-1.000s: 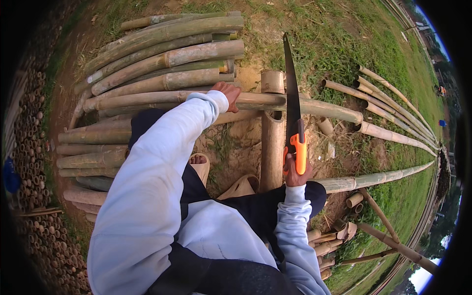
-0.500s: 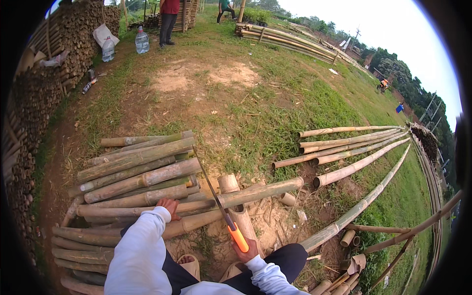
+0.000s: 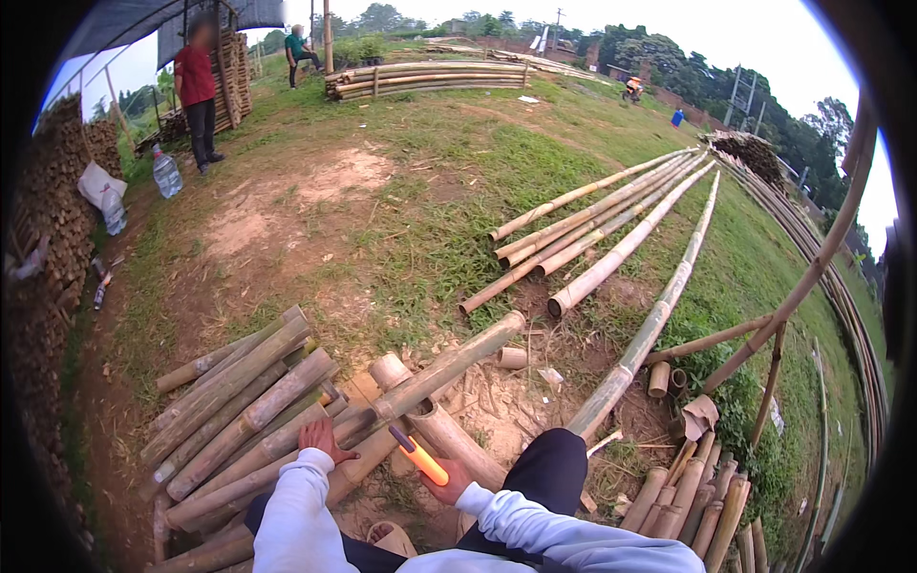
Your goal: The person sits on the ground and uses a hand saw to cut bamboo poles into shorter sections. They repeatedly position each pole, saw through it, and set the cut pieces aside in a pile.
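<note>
Saw (image 3: 422,462): lying on the near side of the pole, orange handle toward the body; reduced to a short dark strip of blade, after showing long and plain across the pole a second ago. Contact of teeth with bamboo not possible to tell.
Pole (image 3: 449,365): slanting across the support log (image 3: 460,445), far end jutting out beyond; no parting gap to be made out, so judged not yet severed.
View: swung up from steeply downward to well out over the field; probably a glance away or a pause in the sawing, with little sign of progress on the pole.
Right hand (image 3: 451,484): closed around the saw handle, low and close to the right knee (image 3: 549,468); forearm reaching in from the lower right.
Left hand (image 3: 325,441): laid over the pole, left of the saw, fingers spread; wrapped around or merely pressing, cannot tell. Forearm rising steeply from the lower edge, likely steadying.
Cut stack (image 3: 244,406): piled just beyond and left of the left hand.
Long poles (image 3: 611,272): fanned over the grass ahead, well apart from both hands.
Person in red (image 3: 197,88): standing far off, upper left, near a clear water jug (image 3: 167,175).
</note>
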Demonstrator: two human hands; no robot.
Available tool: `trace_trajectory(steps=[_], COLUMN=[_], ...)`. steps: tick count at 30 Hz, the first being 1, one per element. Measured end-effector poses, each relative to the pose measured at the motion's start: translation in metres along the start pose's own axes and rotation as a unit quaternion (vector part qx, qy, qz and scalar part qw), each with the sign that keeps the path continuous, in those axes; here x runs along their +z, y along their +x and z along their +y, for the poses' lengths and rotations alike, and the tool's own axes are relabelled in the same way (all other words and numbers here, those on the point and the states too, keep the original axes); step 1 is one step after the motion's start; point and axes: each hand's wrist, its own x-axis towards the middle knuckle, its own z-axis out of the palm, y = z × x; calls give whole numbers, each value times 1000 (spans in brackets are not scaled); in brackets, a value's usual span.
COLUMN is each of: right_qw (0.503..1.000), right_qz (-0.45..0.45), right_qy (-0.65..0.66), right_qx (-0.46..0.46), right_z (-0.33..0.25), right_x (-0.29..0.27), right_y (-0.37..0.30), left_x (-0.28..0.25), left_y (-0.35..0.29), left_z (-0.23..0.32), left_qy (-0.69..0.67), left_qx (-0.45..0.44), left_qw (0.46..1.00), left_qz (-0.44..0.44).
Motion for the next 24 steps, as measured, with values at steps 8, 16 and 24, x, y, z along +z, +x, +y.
trace_trajectory(steps=[8,16,24], right_qw=[1000,999,999], right_qz=[-4,6,20], right_qy=[23,36,43], right_qx=[-15,-22,-5], right_z=[6,2,-6], right_x=[-6,0,-1], right_y=[0,1,-1], left_x=[8,-6,-3], left_y=[18,26,24], left_z=[4,5,8], left_qy=[-58,61,5], left_qx=[-8,-13,-9], left_qw=[998,996,999], left_qz=[-16,-70,-53])
